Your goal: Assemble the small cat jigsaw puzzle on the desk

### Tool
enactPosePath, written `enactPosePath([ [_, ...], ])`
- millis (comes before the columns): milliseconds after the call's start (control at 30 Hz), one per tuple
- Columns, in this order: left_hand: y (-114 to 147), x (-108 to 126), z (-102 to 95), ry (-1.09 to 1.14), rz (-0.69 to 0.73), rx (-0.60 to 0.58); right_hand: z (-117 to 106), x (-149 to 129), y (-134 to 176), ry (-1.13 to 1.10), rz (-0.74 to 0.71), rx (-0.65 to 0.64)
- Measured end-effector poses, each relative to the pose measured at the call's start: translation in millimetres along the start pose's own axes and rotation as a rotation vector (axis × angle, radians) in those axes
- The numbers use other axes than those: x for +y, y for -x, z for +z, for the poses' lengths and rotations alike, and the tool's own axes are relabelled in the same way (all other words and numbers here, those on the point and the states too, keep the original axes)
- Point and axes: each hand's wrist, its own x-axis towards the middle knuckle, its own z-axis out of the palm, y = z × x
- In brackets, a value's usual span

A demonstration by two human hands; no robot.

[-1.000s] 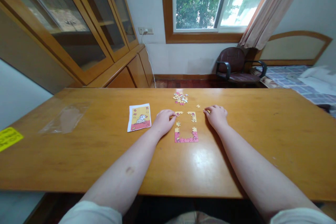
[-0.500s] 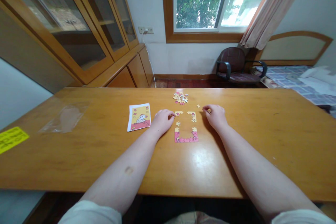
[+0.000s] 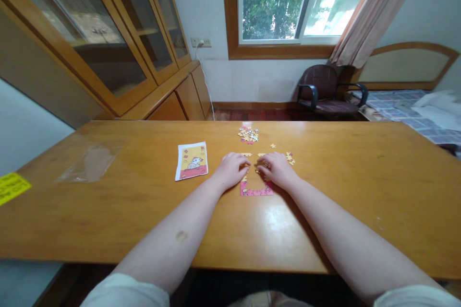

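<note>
My left hand rests over the left side of the partly joined jigsaw frame, fingers curled and covering the pieces there. What its fingertips hold, if anything, is hidden. Over the frame's right side, my right hand pinches a small puzzle piece that pokes out at its fingertips. The frame's bottom row is pink, and yellow pieces show along its top. Several loose pieces lie just right of my right hand, with a single yellow piece farther back.
A pile of puzzle pieces sits near the table's far edge. Left of my left hand lies a picture card with a white animal. A clear plastic bag and a yellow label are at the table's left.
My right hand has moved left from the loose pieces to the frame, uncovering those pieces and carrying one small piece. My left hand has shifted right and slightly nearer onto the frame's left side.
</note>
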Motion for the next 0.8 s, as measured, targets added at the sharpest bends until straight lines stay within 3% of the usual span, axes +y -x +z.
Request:
enactPosePath([
  [200,0,-9,-1.1,-0.1,-0.186,0.05,-7,4,9,0.067,-0.174,-0.058],
  [400,-1,-15,4.2,-0.151,-0.236,0.016,0,1,10,0.176,-0.181,-0.105],
  [567,-1,-12,2.7,-0.155,-0.206,0.034,-1,-1,10,0.246,-0.132,-0.08],
  [800,-4,-11,0.0,-0.14,-0.136,0.02,4,-2,10,0.291,-0.151,-0.143],
])
